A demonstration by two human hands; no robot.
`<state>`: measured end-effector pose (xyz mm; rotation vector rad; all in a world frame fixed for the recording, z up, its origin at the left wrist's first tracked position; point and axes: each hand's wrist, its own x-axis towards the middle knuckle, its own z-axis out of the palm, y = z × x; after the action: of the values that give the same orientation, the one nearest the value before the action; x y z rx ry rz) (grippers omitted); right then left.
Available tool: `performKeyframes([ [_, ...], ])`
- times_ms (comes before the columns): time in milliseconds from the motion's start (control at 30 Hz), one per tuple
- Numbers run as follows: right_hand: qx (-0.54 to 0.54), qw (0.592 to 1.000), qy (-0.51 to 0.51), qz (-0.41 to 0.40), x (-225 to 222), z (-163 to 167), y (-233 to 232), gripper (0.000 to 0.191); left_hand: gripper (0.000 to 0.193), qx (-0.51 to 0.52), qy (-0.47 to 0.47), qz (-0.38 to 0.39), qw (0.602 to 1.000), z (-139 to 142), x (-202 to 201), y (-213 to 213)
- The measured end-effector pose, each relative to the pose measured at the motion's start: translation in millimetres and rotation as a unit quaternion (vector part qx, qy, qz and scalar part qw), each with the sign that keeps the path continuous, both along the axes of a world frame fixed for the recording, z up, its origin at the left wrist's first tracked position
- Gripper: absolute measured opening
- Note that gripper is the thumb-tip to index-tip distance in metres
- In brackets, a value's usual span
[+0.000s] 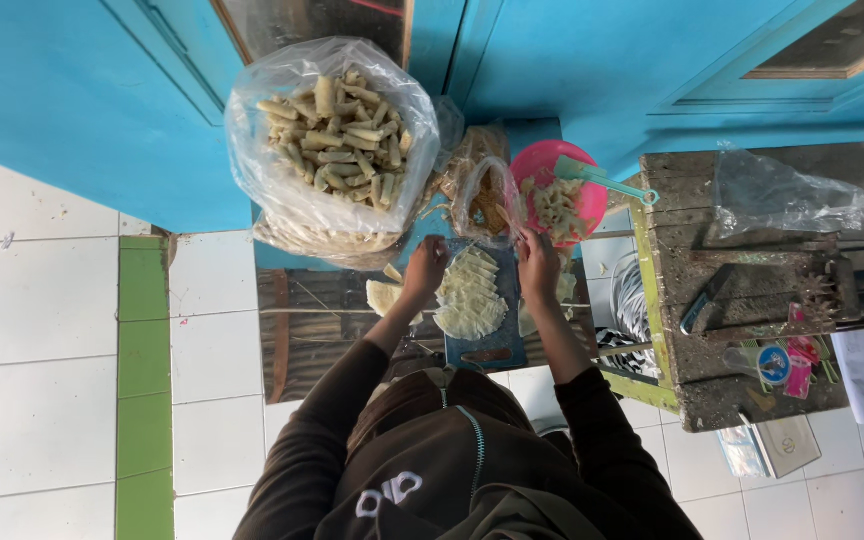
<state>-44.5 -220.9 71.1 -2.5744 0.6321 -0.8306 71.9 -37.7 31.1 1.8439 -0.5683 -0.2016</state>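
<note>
The slices [470, 295] lie in a row running near to far on the board [487, 352]. Left hand [426, 265] rests curled on them. Right hand [537, 263] looks closed, its grip unclear

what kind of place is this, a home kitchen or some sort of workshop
Probably a small home food-making spot on a tiled floor: a big clear bag of rolled snacks, pale wrappers on a cutting board, and a pink bowl of filling.

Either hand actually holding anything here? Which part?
Cannot tell. Left hand and right hand rest at the far end of the pale dough sheets on the blue cutting board; too small to see any grip.
</note>
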Motion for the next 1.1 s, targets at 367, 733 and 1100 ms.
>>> performKeyframes([
  [367,0.048,0.998,-0.007,-0.042,7,-26,17,0.018,0.02,-0.016,0.081,0.046,0.995,27,37,-76],
  [733,0.254,0.964,-0.072,-0.013,-5,-43,6,0.014,0.047,-0.001,0.017,0.054,0.998,-24,-28,-2],
  [1100,0.043,0.997,-0.059,0.004,-2,-37,7,0.018,0.025,0.087,0.021,-0.097,0.991,-74,-80,87],
])
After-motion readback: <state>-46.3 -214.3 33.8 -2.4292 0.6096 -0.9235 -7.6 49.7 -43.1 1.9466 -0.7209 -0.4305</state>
